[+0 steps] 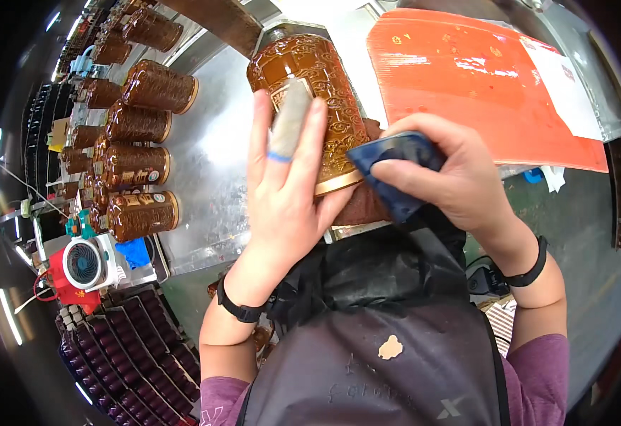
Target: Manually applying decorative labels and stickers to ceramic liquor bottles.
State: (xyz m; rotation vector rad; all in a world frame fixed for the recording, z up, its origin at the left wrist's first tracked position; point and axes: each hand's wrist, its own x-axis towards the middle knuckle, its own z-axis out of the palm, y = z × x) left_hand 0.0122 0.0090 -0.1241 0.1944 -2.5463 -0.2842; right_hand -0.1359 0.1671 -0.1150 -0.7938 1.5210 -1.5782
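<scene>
A big amber-brown bottle (335,92) with raised swirls and a gold rim lies tilted on the bench before me, its base toward me. My left hand (282,184) grips it, fingers stretched along its side and thumb by the base. One of those fingers is wrapped in a pale covering with a blue edge. Pinched in my right hand (459,163) is a dark blue flat pad (399,188), held close to the bottle's base; its exact kind is unclear. Under the bottle's lower end sits a reddish-brown cloth (364,209), partly hidden by my hands.
Rows of similar brown bottles (140,167) stand along the left of the metal bench (215,170). An orange sheet (459,85) covers the back right. A small white fan (83,263) and racks of dark purple pieces (133,348) are at the lower left.
</scene>
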